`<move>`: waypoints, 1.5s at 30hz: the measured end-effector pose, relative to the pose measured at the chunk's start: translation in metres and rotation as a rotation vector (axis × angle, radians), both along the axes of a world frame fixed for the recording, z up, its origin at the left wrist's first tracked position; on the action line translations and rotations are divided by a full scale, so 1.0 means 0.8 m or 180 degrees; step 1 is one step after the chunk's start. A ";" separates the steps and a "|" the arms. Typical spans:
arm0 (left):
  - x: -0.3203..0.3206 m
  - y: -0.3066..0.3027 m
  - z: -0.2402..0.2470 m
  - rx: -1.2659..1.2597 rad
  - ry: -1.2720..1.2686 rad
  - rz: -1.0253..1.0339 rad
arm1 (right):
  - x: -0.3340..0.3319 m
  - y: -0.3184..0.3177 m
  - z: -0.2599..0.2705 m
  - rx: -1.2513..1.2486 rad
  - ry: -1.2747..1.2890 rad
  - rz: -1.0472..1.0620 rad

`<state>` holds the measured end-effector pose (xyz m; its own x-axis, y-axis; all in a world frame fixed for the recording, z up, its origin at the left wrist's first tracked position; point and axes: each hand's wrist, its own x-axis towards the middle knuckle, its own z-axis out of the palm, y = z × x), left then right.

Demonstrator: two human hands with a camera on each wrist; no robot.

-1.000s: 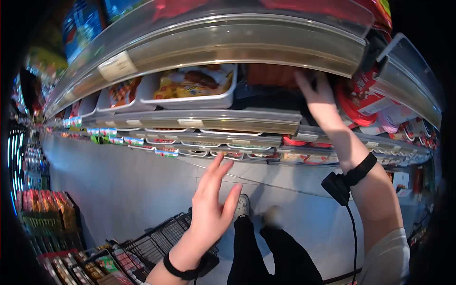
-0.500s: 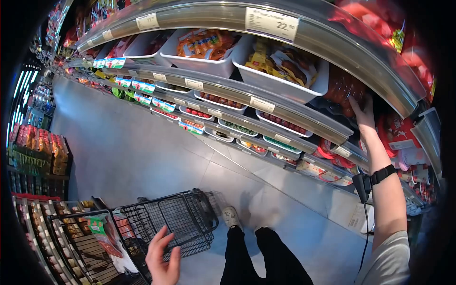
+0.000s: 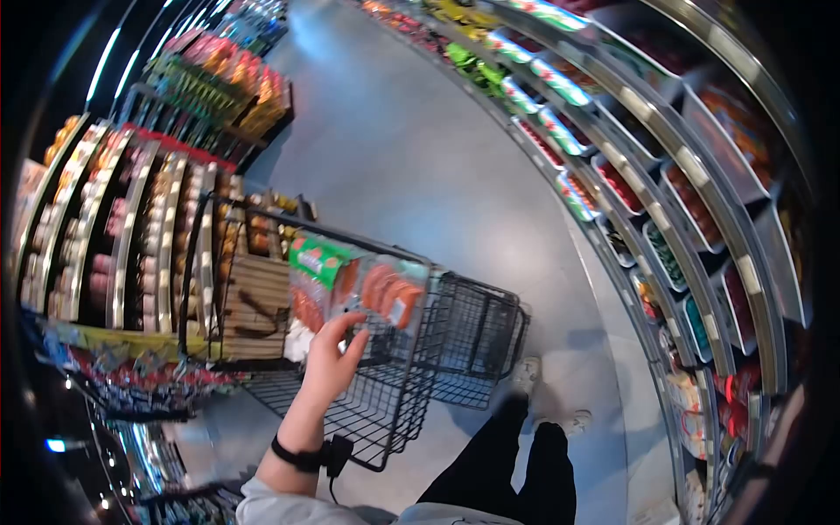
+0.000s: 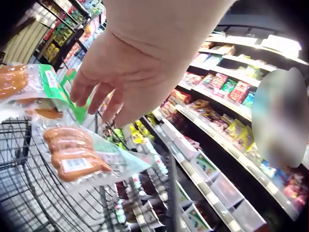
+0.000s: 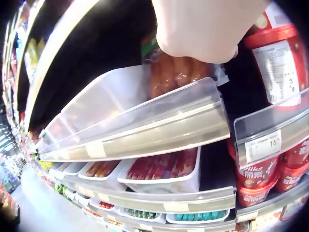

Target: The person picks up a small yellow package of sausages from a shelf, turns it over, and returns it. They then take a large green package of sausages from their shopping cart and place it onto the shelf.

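Observation:
My left hand [image 3: 331, 354] hangs over the shopping cart [image 3: 411, 376], fingers loosely bent and holding nothing. In the left wrist view its fingertips are beside a clear pack of sausages [image 4: 75, 154] and a green-labelled sausage pack [image 4: 50, 84], both in the cart. At the shelf, my right hand [image 5: 203, 31] grips another clear pack of sausages [image 5: 176, 75], just behind the shelf's clear front lip. Its fingertips are hidden behind the fist. Only that forearm shows at the right edge of the head view.
Beside the right hand's pack stands a white bin [image 5: 108, 101], with red tubs [image 5: 277, 63] to its right. Lower shelves hold trays of packed goods [image 5: 161, 166]. Across the grey floor [image 3: 385, 149] are product racks [image 3: 131, 236]. A blurred figure [image 4: 282, 118] shows at right.
The head view has swung left, from the shelf to the cart, and the right hand has left that view. The left hand now shows over the cart's sausage packs.

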<state>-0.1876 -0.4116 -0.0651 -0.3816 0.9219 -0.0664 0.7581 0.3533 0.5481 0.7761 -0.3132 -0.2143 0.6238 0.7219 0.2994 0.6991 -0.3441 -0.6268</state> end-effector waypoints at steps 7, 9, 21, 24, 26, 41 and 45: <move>-0.115 0.001 -0.107 -0.0999 -0.0909 0.0958 | -0.261 -0.036 0.061 0.0260 -0.1002 0.0893; -0.113 0.020 -0.132 -0.1550 -0.2934 0.2683 | -0.321 -0.047 0.059 0.0130 -0.0953 0.1309; -0.141 0.017 -0.227 -0.0657 -0.4257 0.3624 | -0.537 -0.041 0.108 -0.0619 -0.0014 0.2075; -0.131 0.017 -0.212 -0.0191 -0.4598 0.3414 | -0.564 -0.038 0.111 -0.0927 0.0316 0.1959; -0.132 0.023 -0.208 -0.0196 -0.4506 0.3499 | -0.578 -0.036 0.104 -0.0884 -0.0033 0.2131; -0.061 -0.030 -0.010 0.1828 -0.3653 0.2549 | -0.681 -0.012 0.133 -0.1494 0.0848 0.2900; -0.040 -0.019 0.077 0.2417 -0.0692 0.0961 | -0.760 -0.003 0.194 -0.2364 0.2804 0.2837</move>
<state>-0.2199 -0.4271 -0.0031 -0.6691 0.6065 0.4296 0.5406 0.0005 0.8413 0.1677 -0.3155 -0.0589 -0.3242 0.7748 -0.5428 0.3404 -0.4398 -0.8311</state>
